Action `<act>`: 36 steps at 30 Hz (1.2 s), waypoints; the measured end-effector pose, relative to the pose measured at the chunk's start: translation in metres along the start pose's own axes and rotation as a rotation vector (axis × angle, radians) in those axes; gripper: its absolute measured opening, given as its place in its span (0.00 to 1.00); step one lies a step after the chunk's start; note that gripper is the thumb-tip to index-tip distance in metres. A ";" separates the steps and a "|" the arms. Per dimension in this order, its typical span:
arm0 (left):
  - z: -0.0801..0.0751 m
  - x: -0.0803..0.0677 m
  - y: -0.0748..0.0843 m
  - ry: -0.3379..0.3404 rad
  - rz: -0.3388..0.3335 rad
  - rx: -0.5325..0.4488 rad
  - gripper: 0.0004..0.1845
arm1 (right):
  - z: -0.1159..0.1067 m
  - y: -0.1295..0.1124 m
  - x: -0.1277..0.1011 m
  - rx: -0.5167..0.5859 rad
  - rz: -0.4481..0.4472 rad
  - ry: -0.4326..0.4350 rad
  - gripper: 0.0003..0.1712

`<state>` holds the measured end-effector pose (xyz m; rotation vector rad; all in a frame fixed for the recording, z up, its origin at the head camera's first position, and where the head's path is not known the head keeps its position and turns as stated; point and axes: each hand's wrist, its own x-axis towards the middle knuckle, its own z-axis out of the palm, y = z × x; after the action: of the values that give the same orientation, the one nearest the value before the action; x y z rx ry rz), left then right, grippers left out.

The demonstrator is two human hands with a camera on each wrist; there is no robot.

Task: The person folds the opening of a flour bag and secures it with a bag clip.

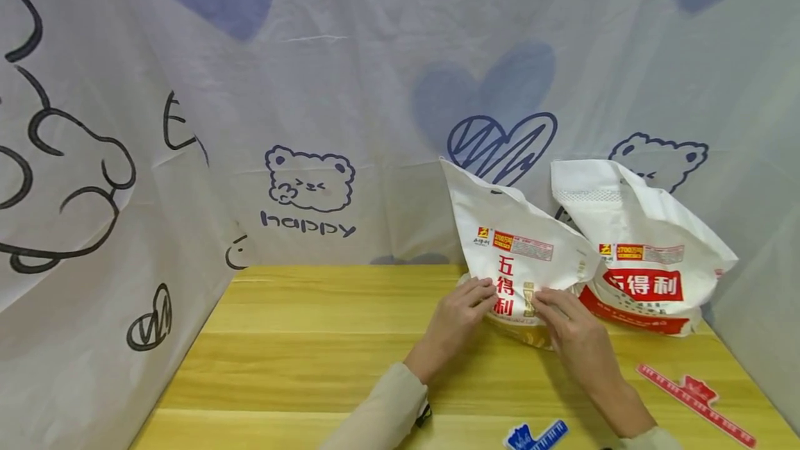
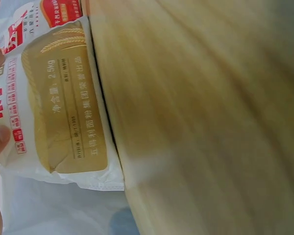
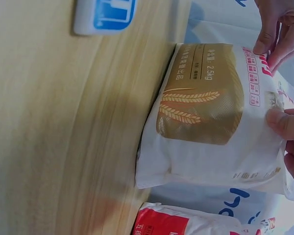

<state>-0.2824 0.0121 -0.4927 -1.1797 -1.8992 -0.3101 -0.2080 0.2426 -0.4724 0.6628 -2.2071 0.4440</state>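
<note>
A white flour bag [image 1: 525, 255] with red lettering stands on the table, its tall top part slanting upward. Its gold panel with wheat ears [image 3: 201, 93] shows in the right wrist view. The left hand [image 1: 459, 318] pinches the bag's left side between thumb and fingers. On the other side, the right hand [image 1: 578, 339] pinches it likewise, its thumb [image 3: 279, 120] lying against the front. Both hands hold the bag about midway up. In the left wrist view only fingertips and part of a hand appear at the left edge.
A second flour bag [image 1: 644, 283], with a red band, stands close by on the right. In front lie a red bag clip [image 1: 696, 401] and a blue bag clip [image 1: 536, 436], the latter cut by the frame. Printed cloth [image 1: 387, 123] hangs behind the wooden table [image 1: 300, 339].
</note>
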 end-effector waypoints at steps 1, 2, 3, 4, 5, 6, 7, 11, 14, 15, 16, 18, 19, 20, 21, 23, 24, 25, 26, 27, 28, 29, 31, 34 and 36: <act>0.002 0.000 0.000 0.014 0.014 0.015 0.09 | 0.000 0.000 0.000 0.001 0.003 -0.002 0.21; 0.003 0.000 -0.001 0.030 0.027 0.035 0.08 | 0.000 0.000 -0.001 -0.001 0.005 -0.004 0.21; 0.004 0.000 -0.001 0.045 0.038 0.047 0.06 | 0.001 0.000 -0.001 -0.004 0.008 -0.007 0.21; 0.005 0.000 -0.002 0.060 0.047 0.053 0.05 | 0.001 0.000 -0.001 -0.004 0.009 -0.006 0.21; 0.006 0.000 -0.002 0.071 0.053 0.057 0.05 | 0.001 0.001 -0.001 -0.001 0.010 -0.005 0.21; 0.006 0.001 -0.002 0.077 0.054 0.054 0.05 | 0.001 0.001 -0.001 0.000 0.010 -0.003 0.21; 0.006 0.001 -0.002 0.083 0.054 0.050 0.05 | 0.001 0.001 -0.001 0.002 0.008 0.001 0.20; 0.006 0.003 -0.001 0.085 0.050 0.026 0.07 | 0.002 0.002 -0.001 0.009 -0.001 0.017 0.19; 0.006 0.003 -0.002 0.088 0.053 0.028 0.12 | 0.003 0.002 -0.001 0.005 0.003 0.010 0.18; 0.007 0.003 -0.002 0.090 0.055 0.033 0.13 | 0.004 0.002 -0.001 -0.001 0.005 0.004 0.18; 0.007 0.003 -0.002 0.094 0.058 0.039 0.15 | 0.004 0.002 -0.001 -0.005 0.008 -0.001 0.18; 0.007 0.002 -0.003 0.101 0.062 0.047 0.16 | 0.004 0.001 0.000 -0.007 0.012 -0.010 0.18; 0.008 0.002 -0.003 0.107 0.065 0.052 0.17 | 0.004 0.000 0.000 -0.010 0.010 -0.013 0.18; 0.008 0.002 -0.003 0.110 0.069 0.054 0.17 | 0.004 0.000 0.000 -0.010 0.009 -0.015 0.18; 0.008 0.001 -0.003 0.113 0.073 0.054 0.17 | 0.004 0.000 0.000 -0.008 0.006 -0.013 0.18; 0.008 0.001 -0.004 0.115 0.081 0.055 0.16 | 0.004 -0.001 0.001 -0.002 -0.006 -0.006 0.19; 0.008 0.001 -0.004 0.116 0.084 0.060 0.16 | 0.004 -0.001 0.001 -0.002 -0.018 0.000 0.20; 0.008 0.001 -0.004 0.116 0.085 0.062 0.16 | 0.004 -0.001 0.002 -0.003 -0.029 0.004 0.21; 0.007 -0.001 -0.004 0.112 0.084 0.065 0.16 | 0.005 -0.001 0.002 -0.003 -0.041 0.010 0.22; 0.007 -0.002 -0.004 0.109 0.083 0.073 0.16 | 0.006 -0.002 0.002 -0.006 -0.054 0.016 0.24; 0.006 -0.003 -0.004 0.107 0.081 0.079 0.16 | 0.007 -0.002 0.003 -0.008 -0.065 0.019 0.25; 0.005 -0.004 -0.004 0.105 0.078 0.083 0.16 | 0.007 -0.003 0.004 -0.011 -0.076 0.022 0.26; 0.004 -0.005 -0.004 0.098 0.072 0.091 0.17 | 0.008 -0.004 0.005 -0.012 -0.087 0.020 0.26; 0.002 -0.007 -0.005 0.087 0.066 0.103 0.17 | 0.010 -0.005 0.008 -0.008 -0.094 0.014 0.26; 0.001 -0.007 -0.006 0.080 0.061 0.102 0.16 | 0.011 -0.005 0.010 0.003 -0.097 0.010 0.26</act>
<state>-0.2866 0.0050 -0.4971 -1.1382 -1.7853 -0.2206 -0.2166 0.2297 -0.4716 0.7646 -2.1544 0.4003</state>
